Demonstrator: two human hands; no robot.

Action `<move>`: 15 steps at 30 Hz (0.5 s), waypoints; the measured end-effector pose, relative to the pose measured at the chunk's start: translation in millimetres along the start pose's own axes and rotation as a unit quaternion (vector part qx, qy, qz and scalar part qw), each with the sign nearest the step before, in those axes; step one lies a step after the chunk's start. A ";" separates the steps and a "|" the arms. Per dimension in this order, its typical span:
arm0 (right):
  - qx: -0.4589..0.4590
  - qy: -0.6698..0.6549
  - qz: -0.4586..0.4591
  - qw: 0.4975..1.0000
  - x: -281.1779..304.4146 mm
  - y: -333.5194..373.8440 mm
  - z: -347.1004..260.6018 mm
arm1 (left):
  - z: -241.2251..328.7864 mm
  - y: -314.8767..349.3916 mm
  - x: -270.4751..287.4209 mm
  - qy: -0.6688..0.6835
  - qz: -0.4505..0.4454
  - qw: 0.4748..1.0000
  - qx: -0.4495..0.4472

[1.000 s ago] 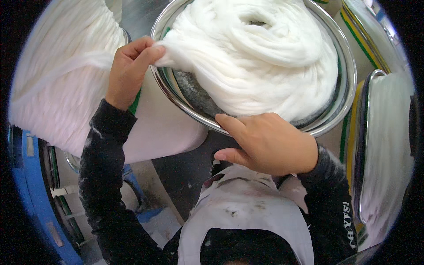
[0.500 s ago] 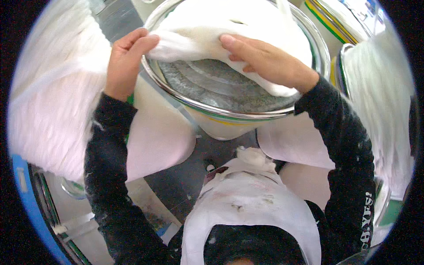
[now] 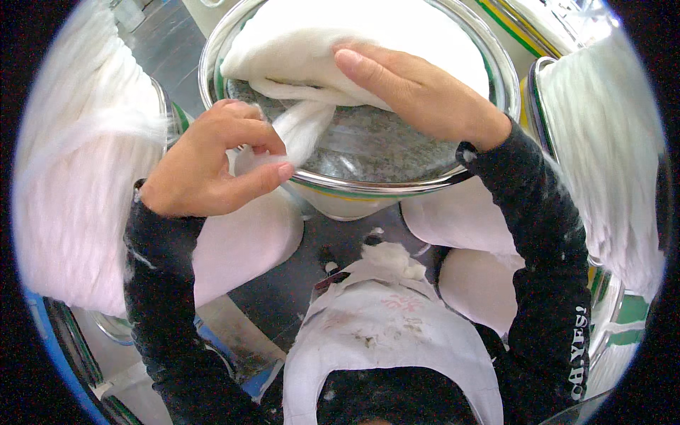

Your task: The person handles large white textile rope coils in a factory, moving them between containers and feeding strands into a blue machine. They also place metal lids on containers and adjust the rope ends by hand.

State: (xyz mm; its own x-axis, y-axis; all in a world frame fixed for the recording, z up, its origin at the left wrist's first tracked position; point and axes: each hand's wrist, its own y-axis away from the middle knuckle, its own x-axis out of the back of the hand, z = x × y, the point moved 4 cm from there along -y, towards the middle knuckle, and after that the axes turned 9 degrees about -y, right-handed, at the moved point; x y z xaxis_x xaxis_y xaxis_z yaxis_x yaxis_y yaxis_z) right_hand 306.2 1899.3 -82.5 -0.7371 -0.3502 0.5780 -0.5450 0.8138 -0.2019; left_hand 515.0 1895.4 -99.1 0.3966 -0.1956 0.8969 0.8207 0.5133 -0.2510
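Observation:
A thick heap of white fibre sliver (image 3: pixel 297 42) fills the far part of a round can with a shiny metal rim (image 3: pixel 397 188). My left hand (image 3: pixel 219 159) is at the can's near left rim, its thumb and fingers bent round a loose white sliver strand (image 3: pixel 304 131). That strand runs from the heap toward the rim. Stretched out flat, my right hand (image 3: pixel 407 88) lies on the near side of the heap, with its fingertips partly hidden. Between the hands, the can's mottled grey bottom plate (image 3: pixel 375 142) shows.
Fibre-filled cans stand close on both sides, with long white fibre hanging at left (image 3: pixel 78 191) and right (image 3: pixel 602 163). Another can with yellow and green bands (image 3: pixel 517 28) is at the far right. A dark floor (image 3: pixel 265 283) shows below, beside my white apron (image 3: pixel 397 319).
My left hand has come nearer and slightly right, drawing a strand off the heap to the near rim. My right hand stays on the heap, shifted slightly left.

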 end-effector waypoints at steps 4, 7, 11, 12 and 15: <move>-0.037 0.045 0.011 0.998 -5.7 8.2 0.0 | -24.9 -4.8 2.2 0.134 0.003 0.981 0.142; -0.060 0.069 0.016 0.996 -8.6 14.0 0.7 | -47.3 -12.1 -3.7 0.085 -0.051 0.974 0.203; -0.033 0.072 0.034 0.996 -11.1 19.7 2.2 | -63.1 -29.6 -14.1 -0.040 -0.089 0.984 0.148; -0.033 0.080 0.037 0.996 -11.5 21.1 3.4 | -68.3 -33.8 -18.8 -0.068 -0.103 0.979 0.161; -0.018 0.075 0.048 0.996 -12.1 24.2 4.2 | -80.2 -46.5 -35.3 -0.114 -0.125 0.970 0.174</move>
State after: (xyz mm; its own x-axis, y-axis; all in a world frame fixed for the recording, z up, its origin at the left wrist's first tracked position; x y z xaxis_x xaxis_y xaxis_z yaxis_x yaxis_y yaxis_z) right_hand 300.2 1921.2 -97.7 -0.7159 -0.1983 0.6695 -0.4579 0.8572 -0.2357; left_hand 495.8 1811.4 -148.3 0.0700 -0.1813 0.9809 0.6748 0.7328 0.0873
